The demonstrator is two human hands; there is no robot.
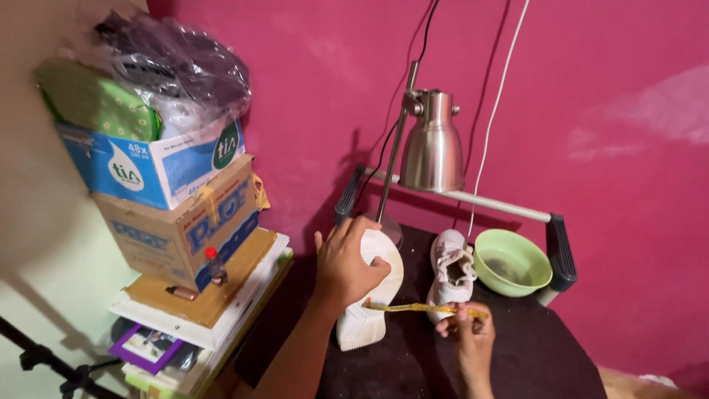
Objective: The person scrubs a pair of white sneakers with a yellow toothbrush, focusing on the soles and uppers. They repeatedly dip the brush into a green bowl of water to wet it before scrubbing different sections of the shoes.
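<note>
My left hand (pixel 346 264) grips a white shoe (pixel 369 310) that is tipped on its side on the dark table (pixel 532 355). My right hand (pixel 467 329) pinches a thin yellow strip, like a measuring tape (pixel 413 307). The strip stretches leftward from those fingers to the shoe's side, just below my left thumb. A second white shoe (pixel 452 267) stands upright right behind the strip, apart from both hands.
A green bowl (pixel 512 262) sits at the table's far right, a metal desk lamp (pixel 431 148) behind the shoes against the pink wall. Stacked cardboard boxes (pixel 181 222), a small bottle (pixel 214 264) and a bag stand at left. A tripod leg (pixel 44 360) is low left.
</note>
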